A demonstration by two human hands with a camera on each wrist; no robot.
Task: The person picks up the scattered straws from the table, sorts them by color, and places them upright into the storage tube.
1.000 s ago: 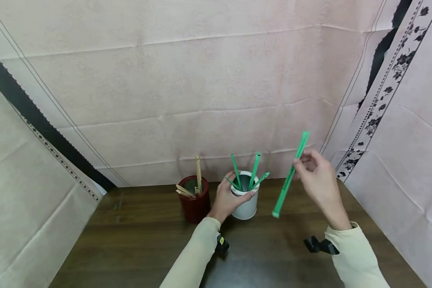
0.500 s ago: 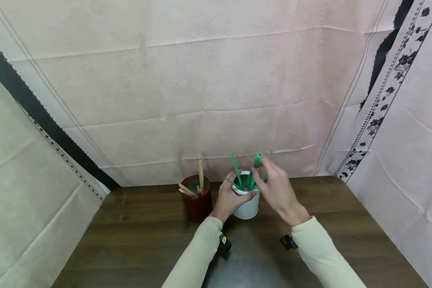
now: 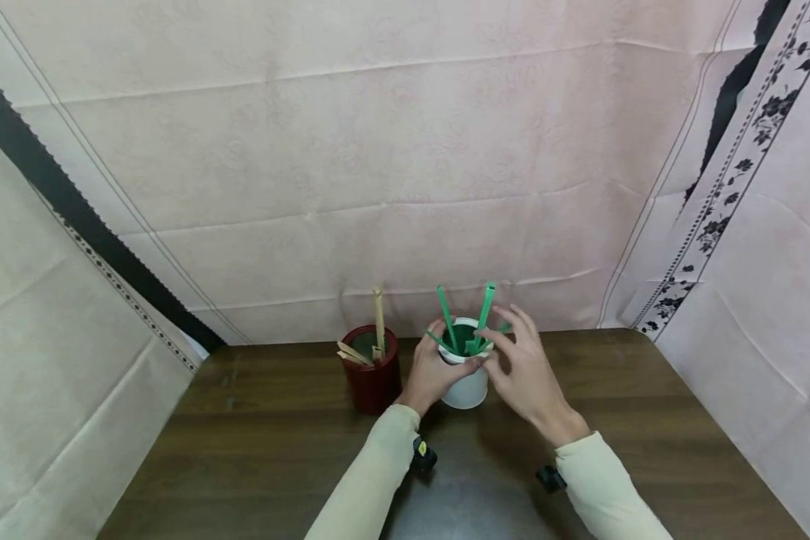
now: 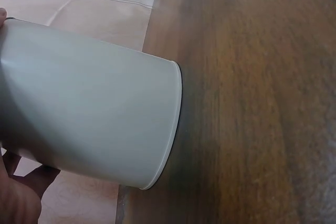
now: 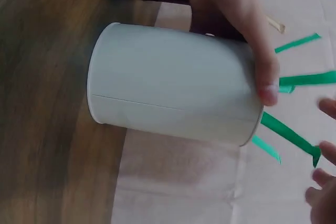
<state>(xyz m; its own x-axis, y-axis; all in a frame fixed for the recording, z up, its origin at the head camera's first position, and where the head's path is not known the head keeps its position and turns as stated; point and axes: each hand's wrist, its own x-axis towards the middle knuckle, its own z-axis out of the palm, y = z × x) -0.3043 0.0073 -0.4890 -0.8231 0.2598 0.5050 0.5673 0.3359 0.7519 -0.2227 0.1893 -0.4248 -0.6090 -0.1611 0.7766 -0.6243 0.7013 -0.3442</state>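
The white cup (image 3: 464, 391) stands upright on the table, holding several slim green strips (image 3: 487, 306) that lean out over its rim. My left hand (image 3: 427, 377) grips this cup near the top, thumb across the front; in the right wrist view that thumb (image 5: 268, 90) lies along the wall by the rim. Beside the cup's right rim is my right hand (image 3: 525, 373), fingers spread and loosely bent. Its fingertips (image 5: 320, 177) are close to the bent end of one green strip (image 5: 289, 134), and I see nothing held. The left wrist view shows the cup's smooth side (image 4: 94, 98).
A dark red cup (image 3: 373, 386) with several pale beige strips (image 3: 379, 319) stands just left of the white one. Both are near the back edge of the brown wooden table (image 3: 277, 465). Pale patterned cloth (image 3: 405, 150) hangs behind and at both sides.
My right hand has brought a long green strip from the right into the white cup, released it and spread its fingers. My left hand has kept its grip on the cup.
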